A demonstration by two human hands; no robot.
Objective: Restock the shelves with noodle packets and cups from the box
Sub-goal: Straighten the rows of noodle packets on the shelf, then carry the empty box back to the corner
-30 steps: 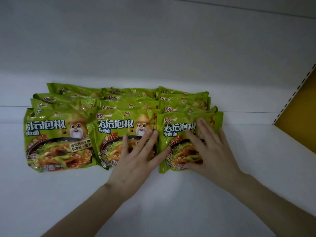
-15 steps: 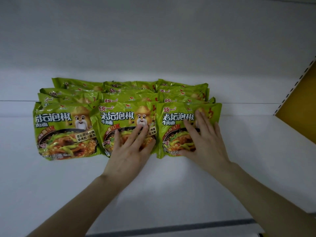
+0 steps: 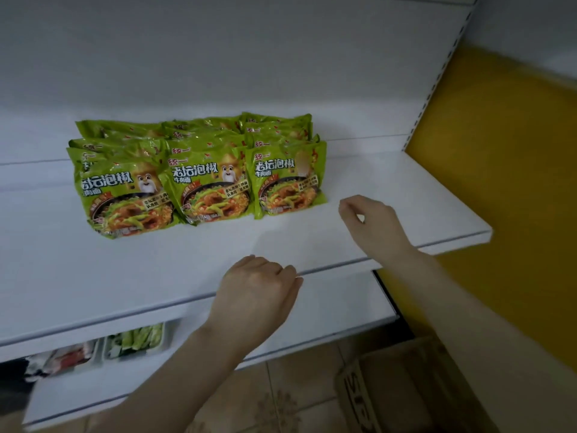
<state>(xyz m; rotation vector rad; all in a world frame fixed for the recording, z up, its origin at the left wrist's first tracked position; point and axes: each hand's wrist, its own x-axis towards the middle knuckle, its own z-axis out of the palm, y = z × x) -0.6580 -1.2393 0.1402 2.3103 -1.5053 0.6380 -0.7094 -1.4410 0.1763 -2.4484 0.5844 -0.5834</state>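
Green noodle packets (image 3: 199, 170) are sitting stacked upper left on the shelf (image 3: 374, 195); you're hovering left hand (image 3: 259, 292) and right hand (image 3: 371, 220) empty, fingers loosely curled, and the box (image 3: 402, 389) at lower right is waiting.

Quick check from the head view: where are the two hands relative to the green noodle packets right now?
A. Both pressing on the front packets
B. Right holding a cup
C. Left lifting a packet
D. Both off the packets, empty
D: the left hand and right hand hover loosely curled, empty, over the bare shelf, clear of the green noodle packets.
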